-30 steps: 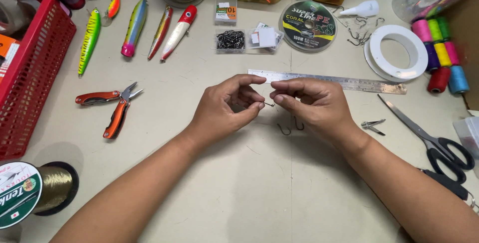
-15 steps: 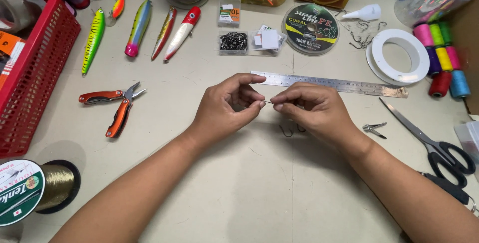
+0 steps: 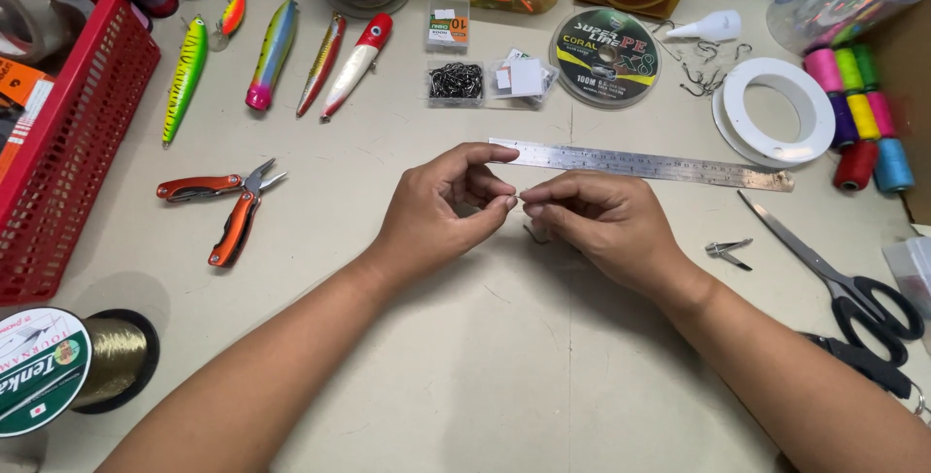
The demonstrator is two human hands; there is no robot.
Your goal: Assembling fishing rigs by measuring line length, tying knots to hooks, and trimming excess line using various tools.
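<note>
1. Fingertips of the left hand (image 3: 441, 211) and the right hand (image 3: 601, 221) are brought together above the pale table (image 3: 504, 366), just in front of the steel ruler (image 3: 640, 163)
2. A small fishing hook (image 3: 534, 234) is pinched closed between the right thumb and forefinger, and its bend is seen hanging just below the fingers
3. The left thumb and forefinger are pinched shut at the same spot; what is gripped there is too fine to be told
4. Orange-handled pliers (image 3: 228, 206) are laid well to the left, and black-handled scissors (image 3: 844, 274) to the right
5. Four fishing lures (image 3: 276, 61) are lined up at the far side beside a red basket (image 3: 82, 133), with a spool of braided line (image 3: 604, 56) near the ruler
</note>
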